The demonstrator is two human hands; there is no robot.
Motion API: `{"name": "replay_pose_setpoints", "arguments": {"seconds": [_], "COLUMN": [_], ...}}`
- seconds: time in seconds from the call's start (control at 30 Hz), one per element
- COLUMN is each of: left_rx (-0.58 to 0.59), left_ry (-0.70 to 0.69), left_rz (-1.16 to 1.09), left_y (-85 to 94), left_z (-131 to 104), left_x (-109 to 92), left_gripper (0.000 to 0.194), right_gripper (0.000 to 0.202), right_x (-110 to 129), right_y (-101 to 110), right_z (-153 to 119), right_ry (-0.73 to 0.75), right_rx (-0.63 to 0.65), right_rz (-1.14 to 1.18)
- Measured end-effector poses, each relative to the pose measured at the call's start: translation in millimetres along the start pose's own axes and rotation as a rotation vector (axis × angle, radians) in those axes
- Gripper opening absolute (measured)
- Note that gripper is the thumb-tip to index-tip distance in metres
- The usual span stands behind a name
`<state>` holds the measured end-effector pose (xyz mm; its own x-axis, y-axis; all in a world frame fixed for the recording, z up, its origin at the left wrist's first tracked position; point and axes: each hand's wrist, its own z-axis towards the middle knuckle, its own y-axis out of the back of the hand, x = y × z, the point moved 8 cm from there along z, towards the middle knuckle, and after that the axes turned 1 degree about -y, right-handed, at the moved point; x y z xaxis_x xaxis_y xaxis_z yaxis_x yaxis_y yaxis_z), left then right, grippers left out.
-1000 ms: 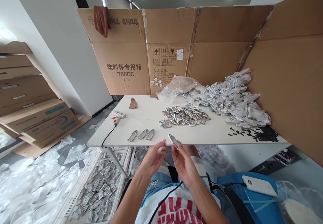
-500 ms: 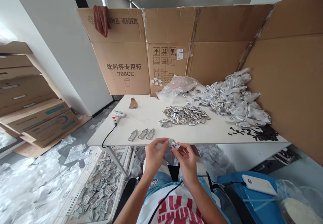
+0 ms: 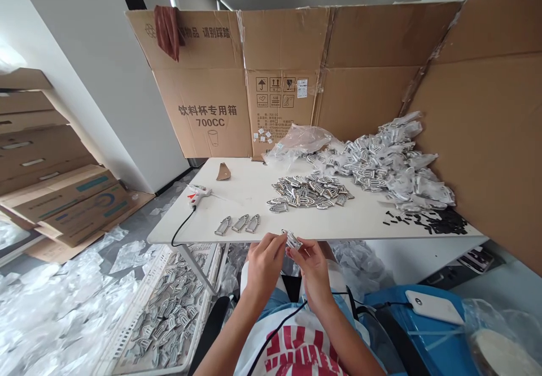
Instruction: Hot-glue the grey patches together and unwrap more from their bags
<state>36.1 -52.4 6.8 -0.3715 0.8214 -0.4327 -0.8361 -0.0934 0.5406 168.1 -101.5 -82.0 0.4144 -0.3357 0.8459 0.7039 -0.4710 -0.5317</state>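
A small silver arch-shaped metal piece (image 3: 292, 240) is held just off the table's front edge. My right hand (image 3: 312, 269) grips its right side between thumb and fingers. At its left end, the closed fingers of my left hand (image 3: 266, 266) pinch against it, and the fingertips are partly hidden. Three similar metal pieces (image 3: 239, 223) lie in a row on the white table (image 3: 190, 223), left of my hands. Beyond my hands is a loose heap of unwrapped metal pieces (image 3: 309, 191).
Plastic-wrapped pieces (image 3: 393, 167) pile up at the back right, beside small black strips (image 3: 446, 223). A glue gun (image 3: 198, 195) with a cord lies at the left. Tall cardboard (image 3: 279, 43) walls the back. A white crate (image 3: 116, 322) of pieces stands below left.
My left hand has turned, bringing its back more into view, and its fingers have shifted at the metal piece's left end. The right hand stays nearly still.
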Motion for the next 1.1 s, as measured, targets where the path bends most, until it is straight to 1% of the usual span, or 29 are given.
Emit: {"name": "replay_pose_setpoints", "arguments": {"seconds": [0.13, 0.27, 0.33, 0.57, 0.73, 0.93, 1.1], "left_rx": [0.043, 0.159, 0.194, 0.209, 0.212, 0.286, 0.334], "left_ry": [-0.026, -0.013, 0.001, 0.045, 0.047, 0.043, 0.035], "left_rz": [-0.022, -0.107, -0.146, -0.197, -0.237, -0.199, -0.159], "left_y": [-4.7, -13.3, -15.1, -17.7, -19.2, -23.9, -27.7], "left_z": [-0.7, 1.5, 2.8, 3.3, 4.0, 3.3, 1.0], "left_x": [-1.4, -3.0, -3.4, -1.8, -0.3, -0.7, -0.8], "left_gripper": [0.021, 0.022, 0.022, 0.022, 0.021, 0.025, 0.027], "right_gripper": [0.045, 0.044, 0.043, 0.043, 0.044, 0.042, 0.041], "right_x": [-5.3, -8.4, -10.3, -12.6, -13.9, -13.7, -13.1], "right_y": [-3.7, 1.3, 4.8, 12.6, 12.3, 9.7, 10.0], "right_z": [-0.6, 1.0, 1.9, 3.2, 2.9, 2.5, 2.6], "right_ry": [-0.093, -0.107, -0.116, -0.128, -0.143, -0.155, -0.147], "right_rx": [0.020, 0.023, 0.020, -0.027, -0.014, 0.020, 0.020], "right_rz": [0.120, 0.154, 0.161, 0.158, 0.178, 0.185, 0.173]}}
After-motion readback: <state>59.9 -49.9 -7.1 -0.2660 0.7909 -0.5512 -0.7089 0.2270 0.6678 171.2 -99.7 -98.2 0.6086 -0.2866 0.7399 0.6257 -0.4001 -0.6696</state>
